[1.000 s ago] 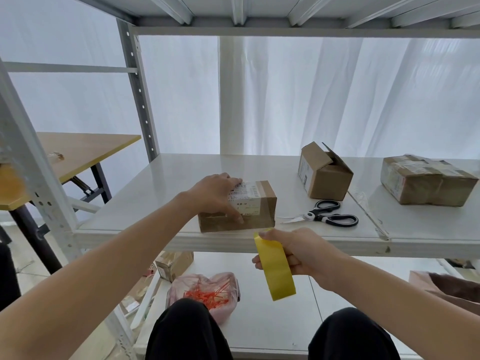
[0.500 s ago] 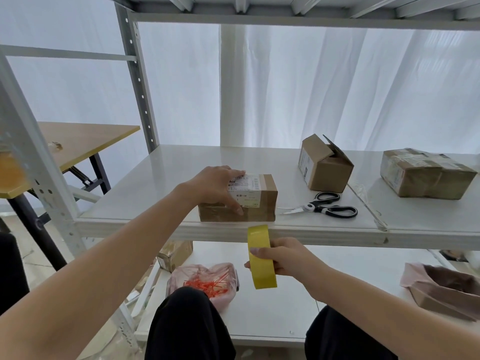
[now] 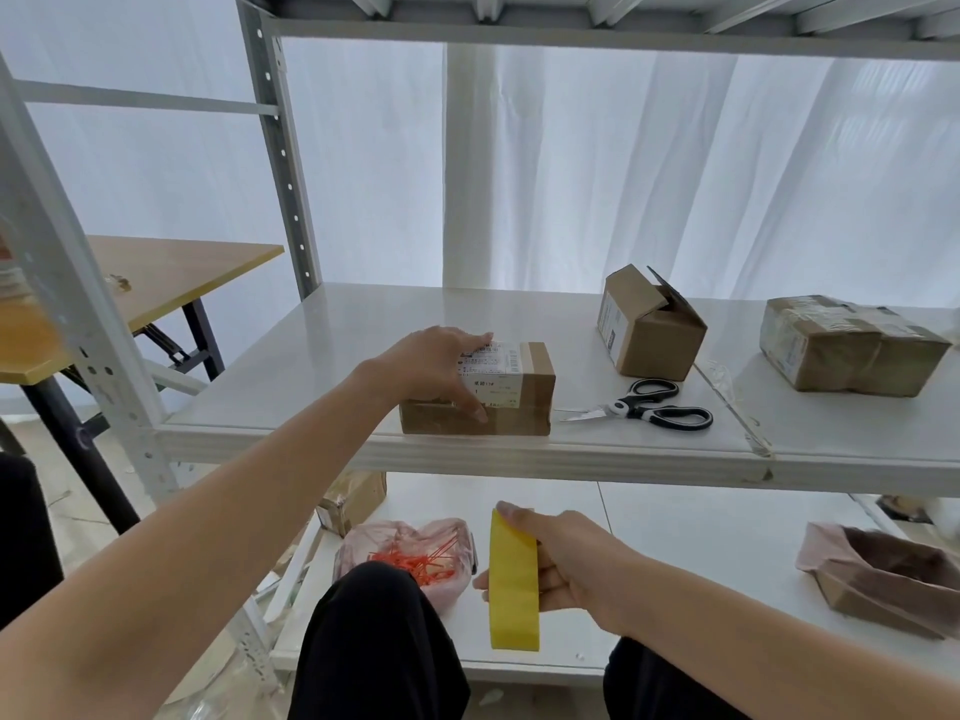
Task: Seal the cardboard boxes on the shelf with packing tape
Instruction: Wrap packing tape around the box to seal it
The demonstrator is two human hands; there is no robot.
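Left arm comes in bare from 8 o'clock, nearly straight. The left hand [image 3: 441, 366] holds the box [image 3: 524, 402], fingers over the top, thumb down the front. Right arm enters from 4 o'clock, lower, and the right hand [image 3: 571, 569] grips the tape [image 3: 514, 589] upright.

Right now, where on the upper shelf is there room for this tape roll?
The tape roll fits on bare shelf left of and behind the labelled box. Narrower room lies between scissors and taped box. Crowded between labelled box, scissors and open box.
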